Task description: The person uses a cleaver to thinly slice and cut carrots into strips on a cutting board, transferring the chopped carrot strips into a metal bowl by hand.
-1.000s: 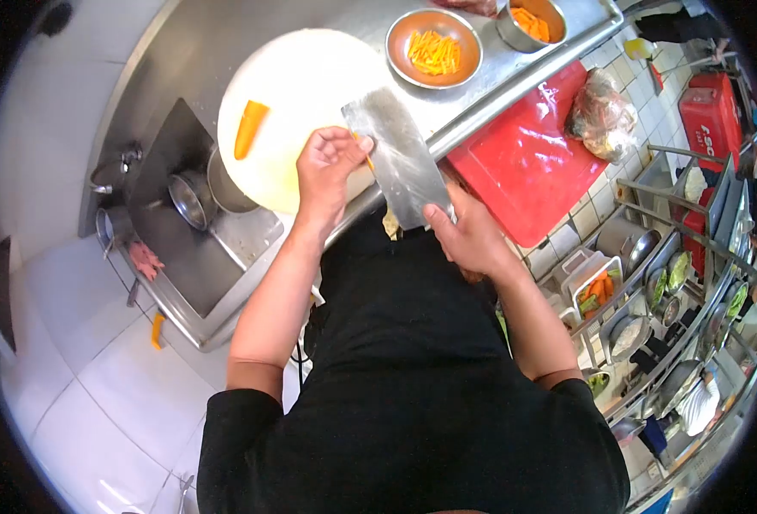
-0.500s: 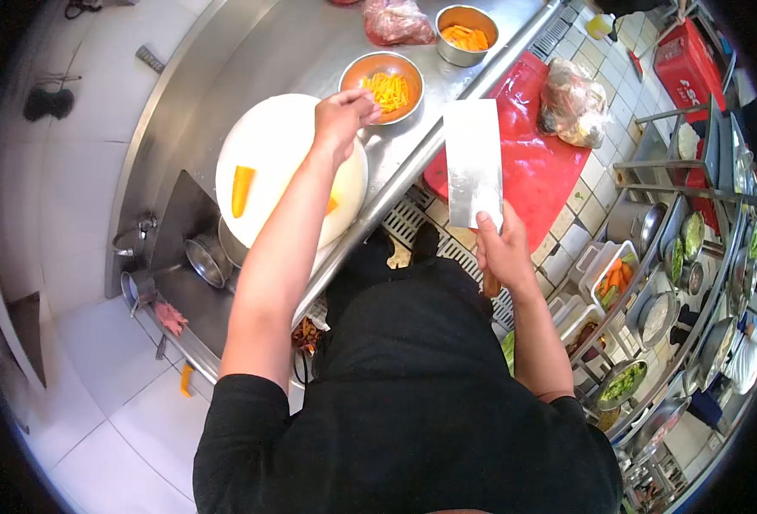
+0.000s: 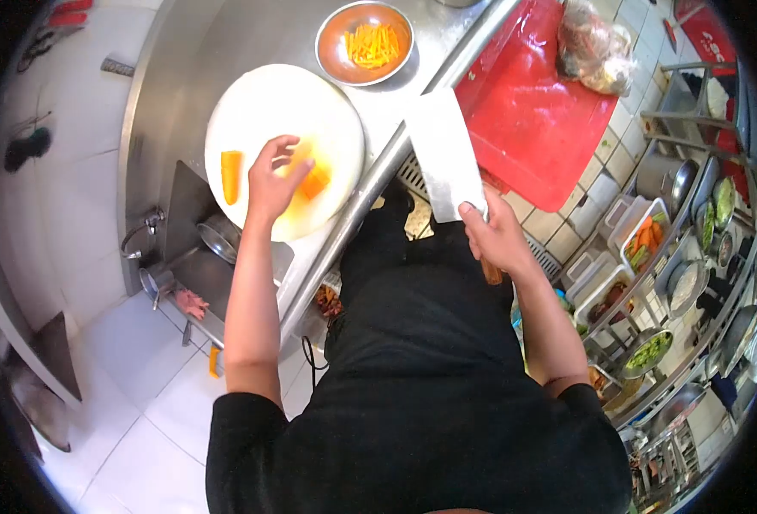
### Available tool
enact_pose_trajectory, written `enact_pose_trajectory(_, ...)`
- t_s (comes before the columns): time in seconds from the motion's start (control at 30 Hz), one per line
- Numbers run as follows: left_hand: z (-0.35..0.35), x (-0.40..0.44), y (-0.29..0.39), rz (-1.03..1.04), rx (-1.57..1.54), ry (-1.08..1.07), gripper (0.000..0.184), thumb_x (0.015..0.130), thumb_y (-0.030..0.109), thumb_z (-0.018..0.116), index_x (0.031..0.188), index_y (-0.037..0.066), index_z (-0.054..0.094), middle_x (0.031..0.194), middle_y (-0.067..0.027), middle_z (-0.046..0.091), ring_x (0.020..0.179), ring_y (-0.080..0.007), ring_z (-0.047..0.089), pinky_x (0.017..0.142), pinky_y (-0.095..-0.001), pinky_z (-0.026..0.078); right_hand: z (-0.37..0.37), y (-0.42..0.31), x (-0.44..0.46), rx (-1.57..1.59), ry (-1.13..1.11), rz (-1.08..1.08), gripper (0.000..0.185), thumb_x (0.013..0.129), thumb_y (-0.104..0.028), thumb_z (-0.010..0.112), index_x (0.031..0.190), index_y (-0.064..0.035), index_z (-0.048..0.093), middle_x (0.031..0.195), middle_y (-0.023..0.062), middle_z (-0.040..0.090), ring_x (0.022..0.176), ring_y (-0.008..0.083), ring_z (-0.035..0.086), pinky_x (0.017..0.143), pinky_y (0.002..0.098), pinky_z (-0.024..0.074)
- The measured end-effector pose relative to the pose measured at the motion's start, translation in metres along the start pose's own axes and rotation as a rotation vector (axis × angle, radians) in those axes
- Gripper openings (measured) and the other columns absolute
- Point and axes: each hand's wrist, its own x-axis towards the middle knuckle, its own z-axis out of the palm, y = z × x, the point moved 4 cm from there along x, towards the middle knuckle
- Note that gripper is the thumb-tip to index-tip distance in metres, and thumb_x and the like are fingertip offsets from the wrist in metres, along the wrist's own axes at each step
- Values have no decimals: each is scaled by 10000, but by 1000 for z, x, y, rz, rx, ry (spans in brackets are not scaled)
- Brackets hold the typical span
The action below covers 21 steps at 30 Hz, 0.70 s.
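Head view: my left hand (image 3: 269, 188), fingers loosely spread and empty, hovers over the round white board (image 3: 301, 98) beside a carrot block (image 3: 317, 185); I cannot tell whether they touch. My right hand (image 3: 502, 240) grips the cleaver (image 3: 444, 158). Another carrot piece (image 3: 231, 178) lies leftward; carrot strips (image 3: 372, 46) rest in the metal bowl (image 3: 332, 53).

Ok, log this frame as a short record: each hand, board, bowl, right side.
Left hand: open over the board, nothing seen in it; contact with the nearby carrot piece unclear
Right hand: holds cleaver, thumb on blade
Board: a second carrot piece, left of the hand
Bowl: orange strips
Right side: red panel, bag
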Motion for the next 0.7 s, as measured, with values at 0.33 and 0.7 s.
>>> enact_pose_trajectory(0.33, 25, -59, -45, 85, 75, 73, 548, 827, 52, 902, 1307, 28, 639, 1387, -175, 698, 1305, -288, 664, 1146, -412, 500, 66, 34, 39, -145, -302, 46, 327, 1112, -289, 604, 1268, -1, 596, 1063, 209, 721, 997, 266, 705, 920, 436, 546)
enact_pose_trajectory(0.7, 27, -61, -53, 321, 152, 110, 528, 836, 79, 903, 1299, 40, 652, 1400, -237, 689, 1308, -352, 670, 1127, -431, 514, 84, 21, 46, -148, -344, 128, 332, 1139, -304, 541, 1297, -14, 574, 737, 143, 653, 466, 236, 610, 498, 414, 494)
